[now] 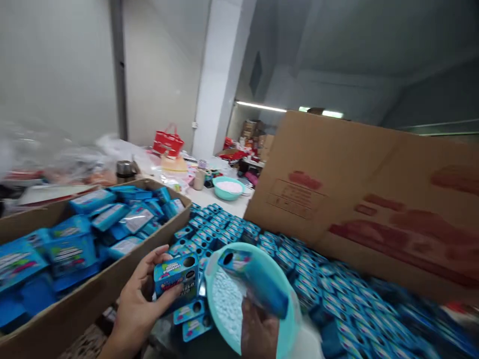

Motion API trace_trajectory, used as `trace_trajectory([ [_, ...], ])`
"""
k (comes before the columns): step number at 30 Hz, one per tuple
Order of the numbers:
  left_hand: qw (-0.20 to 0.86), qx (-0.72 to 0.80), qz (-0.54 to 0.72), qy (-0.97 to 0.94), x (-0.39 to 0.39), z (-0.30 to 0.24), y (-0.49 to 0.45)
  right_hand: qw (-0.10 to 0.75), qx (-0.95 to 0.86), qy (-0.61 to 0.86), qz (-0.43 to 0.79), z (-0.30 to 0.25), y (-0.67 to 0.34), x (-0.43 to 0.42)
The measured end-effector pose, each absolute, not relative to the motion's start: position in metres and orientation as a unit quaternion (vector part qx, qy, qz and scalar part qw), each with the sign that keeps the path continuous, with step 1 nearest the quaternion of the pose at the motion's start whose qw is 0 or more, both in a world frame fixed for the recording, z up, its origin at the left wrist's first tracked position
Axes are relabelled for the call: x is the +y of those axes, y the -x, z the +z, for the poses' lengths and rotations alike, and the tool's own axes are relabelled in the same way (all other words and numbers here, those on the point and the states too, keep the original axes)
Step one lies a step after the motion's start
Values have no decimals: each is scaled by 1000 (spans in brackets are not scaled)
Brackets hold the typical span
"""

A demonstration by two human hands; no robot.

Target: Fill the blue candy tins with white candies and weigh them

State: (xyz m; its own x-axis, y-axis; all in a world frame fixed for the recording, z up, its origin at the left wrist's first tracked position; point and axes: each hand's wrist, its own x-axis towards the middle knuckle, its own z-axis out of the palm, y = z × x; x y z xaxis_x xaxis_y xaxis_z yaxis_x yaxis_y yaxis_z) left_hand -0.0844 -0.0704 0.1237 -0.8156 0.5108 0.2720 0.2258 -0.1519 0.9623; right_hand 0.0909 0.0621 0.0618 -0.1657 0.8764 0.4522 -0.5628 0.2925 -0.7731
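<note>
My left hand (136, 301) grips a small blue printed box (172, 273), thumb across its front and fingers behind. A dark round hole shows in the box's top. Above a turquoise basin (294, 294), my right hand (264, 331) holds a second blue box (262, 284), tilted and smeared by motion, also with a dark hole at its far end. Small pale pellets (226, 301) fill the visible part of the basin. Directly beside the basin, between the hands, lie a few more blue boxes (196, 326).
At left stands an open carton (93, 284) heaped with blue boxes (73, 247). Rows of blue boxes (355, 314) spread behind and right of the basin, below a large cardboard panel (359, 199). Farther back are another turquoise bowl (226, 194), a flask (125, 171) and a red basket (168, 143).
</note>
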Motion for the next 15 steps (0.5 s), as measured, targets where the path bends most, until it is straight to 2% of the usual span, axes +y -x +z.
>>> trace_trajectory([
  [2,236,596,718,-272,-45,112,61,557,-365,190,722,51,-119,62],
  [4,337,554,714,-264,-24,104,37,503,-279,181,798,46,-143,64],
  [6,380,534,707,-266,-10,101,16,489,-254,172,816,45,-162,67],
  [8,406,526,697,-271,0,100,0,510,-269,178,798,44,-176,70],
  [11,477,493,688,-237,11,93,-15,590,-355,246,682,43,-188,74],
  [13,534,463,685,-177,17,87,-20,640,-465,308,528,43,-194,77],
  [15,589,437,672,-102,22,81,-22,646,-608,316,336,44,-198,80],
])
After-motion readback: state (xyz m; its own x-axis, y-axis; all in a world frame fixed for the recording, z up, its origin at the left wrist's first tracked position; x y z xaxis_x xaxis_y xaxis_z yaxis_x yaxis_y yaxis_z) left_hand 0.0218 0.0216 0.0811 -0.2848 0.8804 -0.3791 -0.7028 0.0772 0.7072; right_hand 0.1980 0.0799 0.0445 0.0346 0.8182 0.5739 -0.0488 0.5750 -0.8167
